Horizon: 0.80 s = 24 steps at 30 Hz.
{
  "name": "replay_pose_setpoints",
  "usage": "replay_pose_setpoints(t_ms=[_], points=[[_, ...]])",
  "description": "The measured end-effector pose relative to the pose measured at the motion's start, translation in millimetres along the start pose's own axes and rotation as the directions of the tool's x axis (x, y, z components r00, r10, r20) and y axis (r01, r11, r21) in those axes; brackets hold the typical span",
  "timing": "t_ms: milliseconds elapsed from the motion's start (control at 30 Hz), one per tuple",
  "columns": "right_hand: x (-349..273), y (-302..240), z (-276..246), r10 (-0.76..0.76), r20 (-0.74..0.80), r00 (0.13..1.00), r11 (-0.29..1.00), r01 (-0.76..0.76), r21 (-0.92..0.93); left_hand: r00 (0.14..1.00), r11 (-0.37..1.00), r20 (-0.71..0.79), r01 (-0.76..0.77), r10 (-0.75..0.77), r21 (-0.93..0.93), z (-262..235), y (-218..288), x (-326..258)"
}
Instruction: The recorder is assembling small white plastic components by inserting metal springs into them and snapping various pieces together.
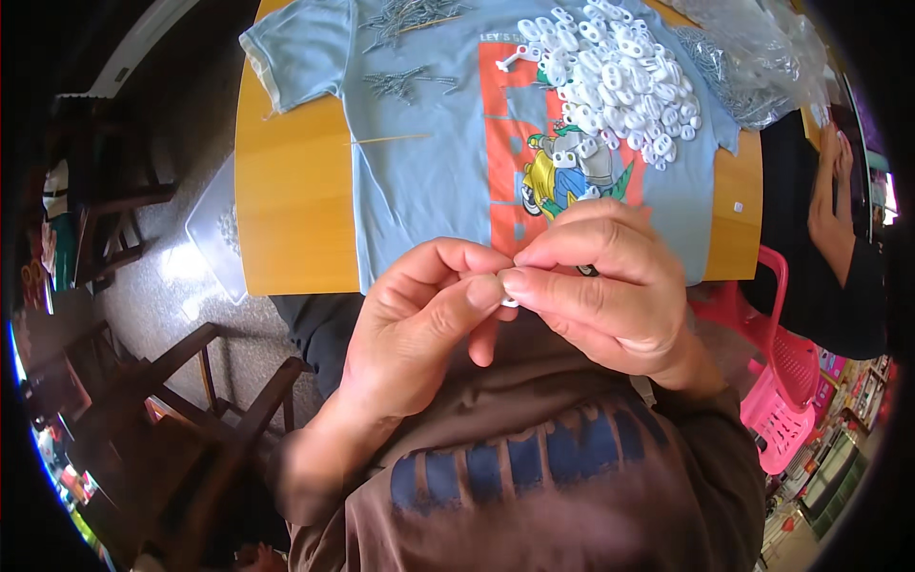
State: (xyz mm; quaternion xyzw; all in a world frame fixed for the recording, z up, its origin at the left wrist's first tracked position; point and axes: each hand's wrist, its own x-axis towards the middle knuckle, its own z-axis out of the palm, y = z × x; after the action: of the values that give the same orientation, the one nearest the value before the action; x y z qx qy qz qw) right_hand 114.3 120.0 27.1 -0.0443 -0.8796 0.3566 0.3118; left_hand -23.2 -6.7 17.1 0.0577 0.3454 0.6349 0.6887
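Note:
My left hand (410, 315) and my right hand (610, 286) meet in front of my chest, just off the table's near edge. Between their thumbs and fingertips they pinch a small white plastic piece (510, 302); most of it is hidden by the fingers. Beyond them, on a light blue T-shirt (419, 200) laid flat, lies a heap of white oval plastic pieces (624, 86) with holes. One white piece (518, 59) at the heap's left has a stem sticking out. To the left lie loose grey metal screws or nails (405, 84).
Under the shirt is a wooden table (286, 191). A thin wooden stick (391, 140) lies on the shirt. More metal fasteners (405, 21) lie farther back; a clear plastic bag (753, 71) of them is at the right. A pink chair (786, 405) and another person's arm (831, 214) are right.

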Motion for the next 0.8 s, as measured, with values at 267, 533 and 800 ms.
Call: replay_pose_setpoints(t_ms=[267,533,800], points=[[-2,-3,14,-0.014,-0.064,0.998,0.987,0.003,-0.162,0.999,0.997,0.005,0.033,-0.033,-0.076,-6,0,1],[-3,-4,16,0.023,-0.008,1.000,0.986,-0.024,-0.168,0.994,0.998,-0.093,0.054,-0.056,-0.014,-9,4,-3],[-12,16,-31,0.204,-0.212,0.956,0.938,-0.253,-0.238,0.887,0.880,-0.228,-0.307,0.402,0.362,-15,5,-7]])
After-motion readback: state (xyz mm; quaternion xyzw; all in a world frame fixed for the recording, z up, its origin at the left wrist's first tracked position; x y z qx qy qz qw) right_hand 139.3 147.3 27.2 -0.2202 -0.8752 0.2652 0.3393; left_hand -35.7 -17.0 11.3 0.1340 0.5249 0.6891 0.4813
